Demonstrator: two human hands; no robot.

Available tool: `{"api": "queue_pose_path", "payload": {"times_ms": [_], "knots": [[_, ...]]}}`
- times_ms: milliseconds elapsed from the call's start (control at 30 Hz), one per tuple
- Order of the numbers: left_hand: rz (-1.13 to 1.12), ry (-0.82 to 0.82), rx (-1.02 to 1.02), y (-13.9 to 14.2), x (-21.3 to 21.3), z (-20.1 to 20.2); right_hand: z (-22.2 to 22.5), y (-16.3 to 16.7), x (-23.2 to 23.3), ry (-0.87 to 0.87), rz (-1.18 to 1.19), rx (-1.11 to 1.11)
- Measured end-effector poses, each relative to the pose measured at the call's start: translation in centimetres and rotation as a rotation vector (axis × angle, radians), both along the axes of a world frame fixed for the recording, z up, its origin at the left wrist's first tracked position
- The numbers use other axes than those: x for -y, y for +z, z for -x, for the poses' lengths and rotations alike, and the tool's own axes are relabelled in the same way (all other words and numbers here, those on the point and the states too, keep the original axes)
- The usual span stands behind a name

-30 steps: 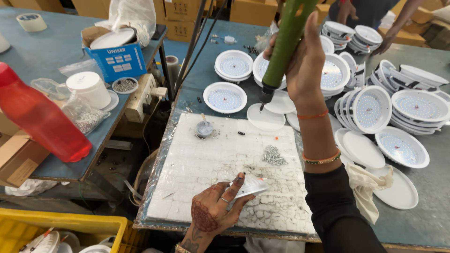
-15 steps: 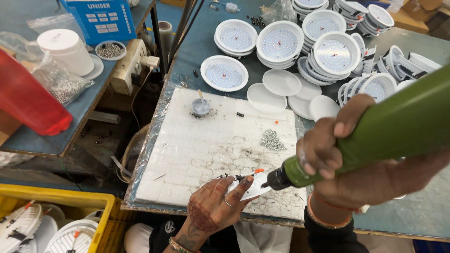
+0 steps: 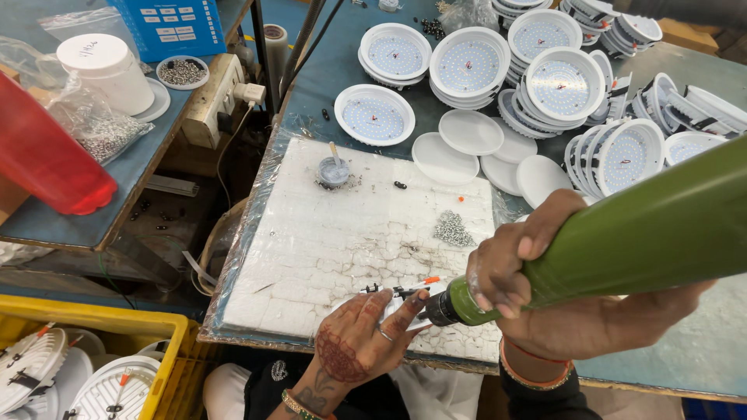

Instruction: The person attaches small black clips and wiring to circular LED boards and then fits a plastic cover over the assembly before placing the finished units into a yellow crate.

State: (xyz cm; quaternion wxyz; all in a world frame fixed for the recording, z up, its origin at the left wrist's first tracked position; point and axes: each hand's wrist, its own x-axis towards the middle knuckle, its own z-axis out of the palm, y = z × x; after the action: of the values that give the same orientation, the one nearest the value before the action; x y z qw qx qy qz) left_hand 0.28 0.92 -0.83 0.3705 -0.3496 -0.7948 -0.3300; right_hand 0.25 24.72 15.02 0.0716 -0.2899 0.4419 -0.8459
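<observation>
Green driver [image 3: 622, 233]: right hand [image 3: 537, 280] clamped, tip lower-left | left hand [image 3: 366, 334] pinning panel [image 3: 405, 299]

The white foam board [image 3: 350, 233] lies mostly open; a screw pile [image 3: 453, 229] and small cup [image 3: 334, 171] interrupt it.
</observation>
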Motion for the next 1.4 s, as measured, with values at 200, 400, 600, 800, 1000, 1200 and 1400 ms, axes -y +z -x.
{"api": "queue_pose_path", "payload": {"times_ms": [200, 400, 600, 800, 1000, 1200, 1400], "knots": [[0.013, -0.024, 0.048, 0.2, 0.1, 0.0, 0.0, 0.7, -1.0, -0.033, -0.061, 0.003], [-0.014, -0.017, 0.051, 0.1, 0.0, 0.3, 0.8, 0.0, -0.7, -0.09, 0.049, -0.11], [-0.023, -0.011, 0.071, -0.3, 0.3, 0.4, 0.6, 0.4, -1.3, 0.048, -0.002, -0.066], [-0.065, 0.005, 0.081, -0.2, 0.4, 0.5, 0.6, 0.5, -1.1, 0.028, -0.036, -0.053], [-0.071, 0.005, 0.1, 0.0, 0.6, 0.6, 0.9, -0.7, 0.0, -0.072, 0.012, -0.11], [-0.068, -0.004, 0.108, 0.2, 0.6, 0.6, 1.1, -1.3, -0.2, -0.055, 0.075, -0.097], [-0.067, -0.026, 0.105, 0.3, 0.7, 0.6, 0.8, -0.9, -0.6, -0.064, 0.011, -0.089]]}}
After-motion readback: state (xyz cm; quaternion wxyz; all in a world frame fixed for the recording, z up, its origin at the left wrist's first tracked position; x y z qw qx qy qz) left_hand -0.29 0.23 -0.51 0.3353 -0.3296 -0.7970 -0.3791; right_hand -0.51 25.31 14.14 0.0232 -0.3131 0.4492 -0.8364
